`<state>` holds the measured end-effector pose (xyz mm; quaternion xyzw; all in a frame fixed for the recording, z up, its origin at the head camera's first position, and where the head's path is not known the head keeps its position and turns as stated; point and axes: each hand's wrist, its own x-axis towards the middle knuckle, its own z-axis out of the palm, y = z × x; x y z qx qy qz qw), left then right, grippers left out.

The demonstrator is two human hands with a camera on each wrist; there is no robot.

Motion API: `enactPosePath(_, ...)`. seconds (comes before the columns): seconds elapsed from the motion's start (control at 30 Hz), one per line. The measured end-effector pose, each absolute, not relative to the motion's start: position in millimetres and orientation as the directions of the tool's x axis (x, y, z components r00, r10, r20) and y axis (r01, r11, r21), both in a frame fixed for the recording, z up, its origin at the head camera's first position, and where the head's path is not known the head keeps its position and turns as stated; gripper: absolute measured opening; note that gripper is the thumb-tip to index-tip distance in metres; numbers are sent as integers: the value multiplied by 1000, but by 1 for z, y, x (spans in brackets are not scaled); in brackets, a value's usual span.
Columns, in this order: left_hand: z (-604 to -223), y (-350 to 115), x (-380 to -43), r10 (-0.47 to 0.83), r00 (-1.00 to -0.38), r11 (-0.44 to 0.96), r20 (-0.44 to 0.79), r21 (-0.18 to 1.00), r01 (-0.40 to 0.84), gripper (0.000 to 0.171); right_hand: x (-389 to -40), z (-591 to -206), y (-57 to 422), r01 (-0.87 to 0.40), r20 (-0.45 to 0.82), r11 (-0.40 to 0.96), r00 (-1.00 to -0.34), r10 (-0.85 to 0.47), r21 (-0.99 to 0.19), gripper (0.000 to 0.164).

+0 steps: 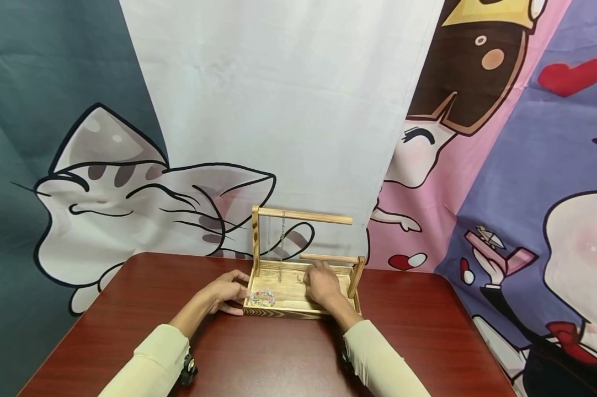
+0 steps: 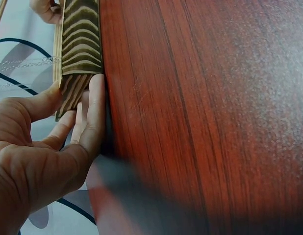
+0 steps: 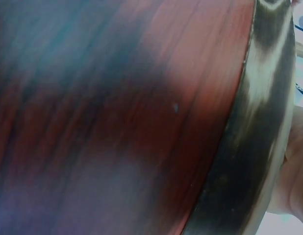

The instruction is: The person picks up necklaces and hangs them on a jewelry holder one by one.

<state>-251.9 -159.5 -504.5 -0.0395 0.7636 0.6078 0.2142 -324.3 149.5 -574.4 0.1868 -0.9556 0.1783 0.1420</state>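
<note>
A wooden jewelry stand (image 1: 298, 314) with a shallow tray sits on the table. My left hand (image 1: 224, 292) grips the tray's left end; in the left wrist view its thumb presses the upper edge and its fingers reach round the striped end wall (image 2: 75, 93). Over the tray's right half, my right hand (image 1: 322, 284) reaches down with bent fingers beside a small gold-colored piece (image 1: 300, 279). Its fingertips are hidden, so I cannot tell whether it holds the piece. A beaded bracelet (image 1: 255, 300) lies in the tray's front left corner. From the upper bar hangs a chain necklace (image 1: 282, 242).
The upper bar (image 1: 318, 217) stands on a left post, and a lower bar (image 1: 330, 257) runs from a right post behind my right hand. The dark red table (image 1: 278, 358) extends on both sides. A printed cloth (image 1: 278, 110) hangs behind.
</note>
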Motion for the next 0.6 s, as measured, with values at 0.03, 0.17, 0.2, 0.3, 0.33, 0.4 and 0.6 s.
enactPosePath(0.03,-505,-159,-252,201,-905,257,-375,912,-321,49,-318,-563,148,-394,305,861,-904,-300,-323,18)
enactPosePath(0.17,-505,-158,-253,197,-906,263,-375,910,-320,49,-300,-526,147,-298,166,782,-955,-248,-548,20)
enactPosePath(0.2,-504,-158,-253,196,-906,266,-376,909,-320,49,-302,-526,149,-271,133,755,-962,-240,-597,20)
enactPosePath(0.3,-504,-158,-253,196,-905,270,-377,908,-320,50,-314,-541,158,-251,123,677,-965,-231,-692,19)
enactPosePath(0.33,-504,-158,-253,196,-906,271,-376,908,-318,49,-317,-544,160,-241,113,649,-966,-233,-721,18)
enactPosePath(0.4,-504,-158,-253,197,-906,270,-375,909,-318,49,-321,-550,164,-241,110,600,-963,-247,-763,18)
enactPosePath(0.6,-505,-159,-252,195,-906,262,-375,910,-320,48,-312,-539,166,-237,107,539,-959,-262,-809,22)
